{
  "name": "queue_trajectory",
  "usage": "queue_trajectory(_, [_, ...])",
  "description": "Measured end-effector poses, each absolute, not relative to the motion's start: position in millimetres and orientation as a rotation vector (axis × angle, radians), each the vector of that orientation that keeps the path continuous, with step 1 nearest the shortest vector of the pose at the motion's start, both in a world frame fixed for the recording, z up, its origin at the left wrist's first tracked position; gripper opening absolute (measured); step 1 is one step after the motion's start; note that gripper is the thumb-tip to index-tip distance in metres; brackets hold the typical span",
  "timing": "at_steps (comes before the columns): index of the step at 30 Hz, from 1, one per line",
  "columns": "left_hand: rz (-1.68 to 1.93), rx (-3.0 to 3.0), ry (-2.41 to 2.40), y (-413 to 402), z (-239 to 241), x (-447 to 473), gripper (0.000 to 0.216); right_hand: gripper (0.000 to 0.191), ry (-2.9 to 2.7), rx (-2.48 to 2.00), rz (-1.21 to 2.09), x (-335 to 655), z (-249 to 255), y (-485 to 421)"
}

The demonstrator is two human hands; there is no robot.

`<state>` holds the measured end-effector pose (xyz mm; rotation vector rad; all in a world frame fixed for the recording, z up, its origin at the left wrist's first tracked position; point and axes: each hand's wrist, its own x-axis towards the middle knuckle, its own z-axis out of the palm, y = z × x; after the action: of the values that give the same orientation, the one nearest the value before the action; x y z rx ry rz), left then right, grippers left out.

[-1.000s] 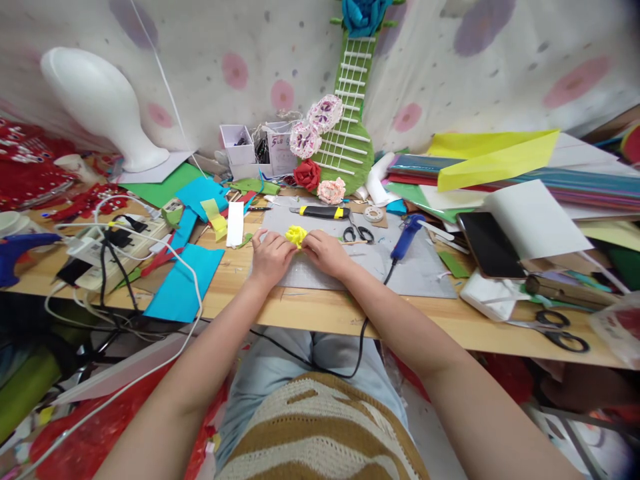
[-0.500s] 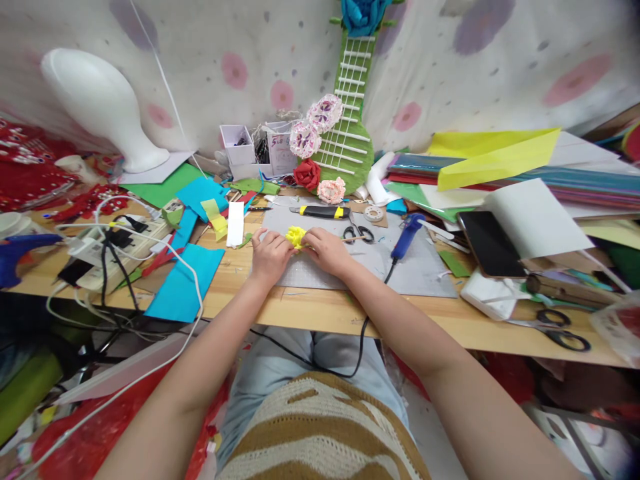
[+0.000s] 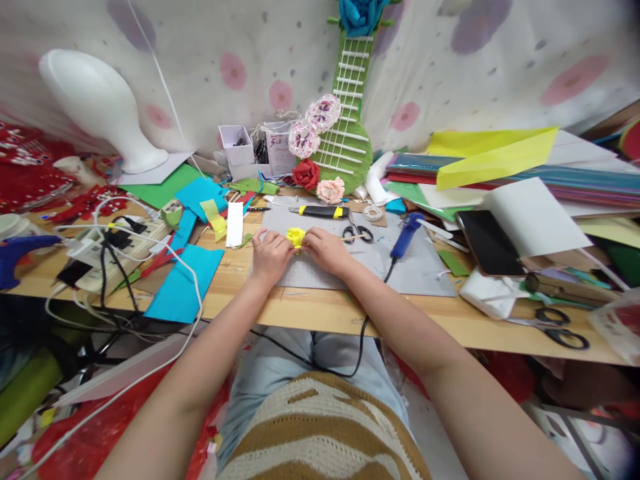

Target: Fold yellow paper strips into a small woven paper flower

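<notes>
Both of my hands meet over a grey cutting mat (image 3: 425, 267) on the wooden table. My left hand (image 3: 270, 255) pinches the left side of a small crumpled yellow paper flower (image 3: 295, 236). My right hand (image 3: 326, 251) pinches its right side, fingers curled. A thin wooden stick (image 3: 354, 237) pokes out to the right from my right hand's fingers. Just beyond the flower lie a yellow-and-black utility knife (image 3: 320, 212) and small black scissors (image 3: 361, 233).
A blue glue gun (image 3: 406, 235) with a black cord lies right of my hands. A phone (image 3: 488, 243), white paper and stacked coloured sheets (image 3: 500, 167) fill the right. Blue paper pieces (image 3: 185, 280), a power strip (image 3: 115, 247) and cables crowd the left. A green paper guitar (image 3: 350, 133) leans at the back.
My hands have stayed on the yellow flower with only slight finger shifts; the wooden stick now shows further out to the right of my right hand.
</notes>
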<state>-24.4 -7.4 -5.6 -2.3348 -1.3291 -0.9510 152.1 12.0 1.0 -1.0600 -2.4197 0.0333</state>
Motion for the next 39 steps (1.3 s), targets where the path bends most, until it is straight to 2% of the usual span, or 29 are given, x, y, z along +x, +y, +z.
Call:
queue_trajectory(11, [-0.956, -2.339, -1.335, -12, -3, -23, 0.017, 0.008, -2.371, -1.054, 0.070, 157, 0, 13])
queue_trajectory(16, [-1.013, -2.249, -1.553, -12, 6, -20, 0.016, 0.005, -2.333, -1.015, 0.083, 158, -2, 15])
queue_trajectory(21, [-0.855, -2.446, -1.747, 12, 29, -19, 0.033, 0.005, -2.269, -0.972, 0.086, 160, -4, 15])
queue_trajectory(27, [-0.558, -2.705, -1.599, 34, 46, -16, 0.042, 0.007, -2.222, -0.901, 0.074, 162, -5, 16])
queue_trajectory(34, [-0.398, -2.795, -1.185, 41, 52, -14, 0.036, 0.006, -2.237, -0.845, 0.109, 164, -6, 21])
queue_trajectory(39, [-0.373, -2.808, -1.142, 40, 55, -12, 0.035, 0.004, -2.234, -0.818, 0.118, 164, -7, 23])
